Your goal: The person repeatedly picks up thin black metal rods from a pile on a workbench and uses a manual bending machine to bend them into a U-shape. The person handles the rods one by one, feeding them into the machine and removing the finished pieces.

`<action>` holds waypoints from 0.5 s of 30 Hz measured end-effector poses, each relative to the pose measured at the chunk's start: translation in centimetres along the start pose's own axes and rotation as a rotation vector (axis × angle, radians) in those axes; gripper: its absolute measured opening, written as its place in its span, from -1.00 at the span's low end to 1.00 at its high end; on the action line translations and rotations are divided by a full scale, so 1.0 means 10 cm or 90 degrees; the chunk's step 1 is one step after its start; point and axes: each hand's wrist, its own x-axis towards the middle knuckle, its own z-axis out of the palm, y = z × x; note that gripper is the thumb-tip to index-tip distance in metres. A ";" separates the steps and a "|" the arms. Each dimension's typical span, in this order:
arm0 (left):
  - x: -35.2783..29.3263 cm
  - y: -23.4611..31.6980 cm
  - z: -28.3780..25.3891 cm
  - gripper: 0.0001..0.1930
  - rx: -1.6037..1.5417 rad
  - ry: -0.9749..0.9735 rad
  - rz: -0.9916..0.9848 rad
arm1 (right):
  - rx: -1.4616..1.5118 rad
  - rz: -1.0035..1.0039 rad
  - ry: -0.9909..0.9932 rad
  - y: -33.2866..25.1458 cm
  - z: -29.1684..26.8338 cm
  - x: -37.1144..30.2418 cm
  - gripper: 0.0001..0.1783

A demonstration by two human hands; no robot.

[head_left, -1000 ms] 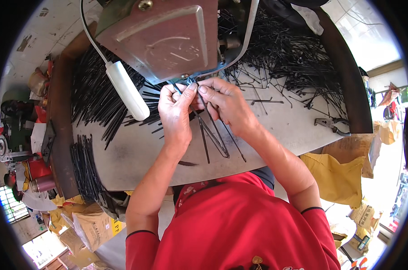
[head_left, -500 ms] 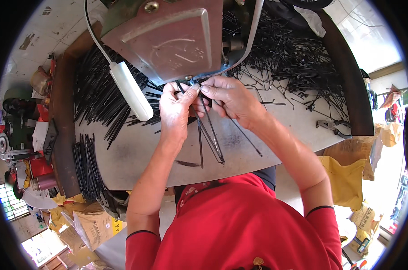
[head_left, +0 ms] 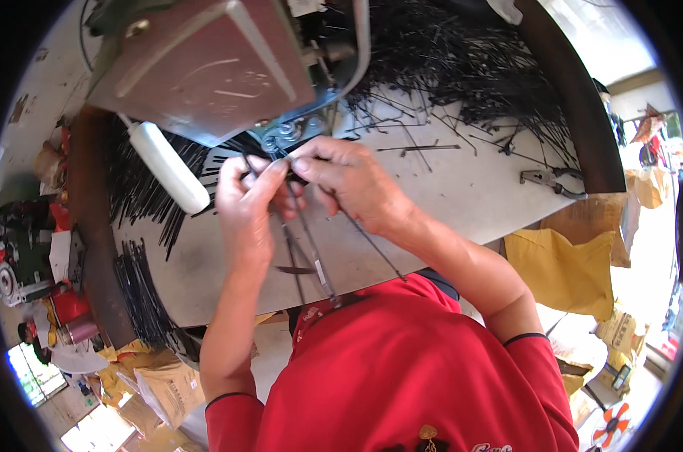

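Head view: left of the grip, a white handle (head_left: 168, 167) slants over black rods (head_left: 134, 188). The left hand (head_left: 245, 205) pinches thin black rods (head_left: 311, 252) just under the machine's metal fitting (head_left: 290, 134). The right hand (head_left: 353, 181), touching it, is closed on the same rods, which trail toward the red shirt (head_left: 402, 369). Pliers (head_left: 548, 181) lie well right on the table (head_left: 462, 196).

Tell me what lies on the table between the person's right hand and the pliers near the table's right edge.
Head view: bare pale tabletop separates right hand from metal pliers.
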 end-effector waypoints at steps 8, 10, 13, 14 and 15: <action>-0.41 0.43 -0.52 -0.74 0.257 0.177 0.025 | -0.293 0.063 -0.025 -0.17 0.05 -0.39 -0.80; -0.45 0.47 -1.27 -0.79 0.327 0.151 0.038 | -0.564 -0.195 0.102 -0.03 -0.36 -0.47 -0.82; -0.60 0.45 -1.90 -0.67 0.765 0.303 0.152 | -0.820 -0.267 0.266 -0.14 -0.89 -0.57 -0.89; -0.61 0.42 -1.91 -0.67 0.705 0.283 0.151 | -0.948 -0.233 0.290 -0.21 -1.00 -0.61 -0.92; -0.60 0.39 -1.89 -0.66 0.646 0.258 0.151 | -1.075 -0.194 0.317 -0.24 -1.07 -0.65 -0.93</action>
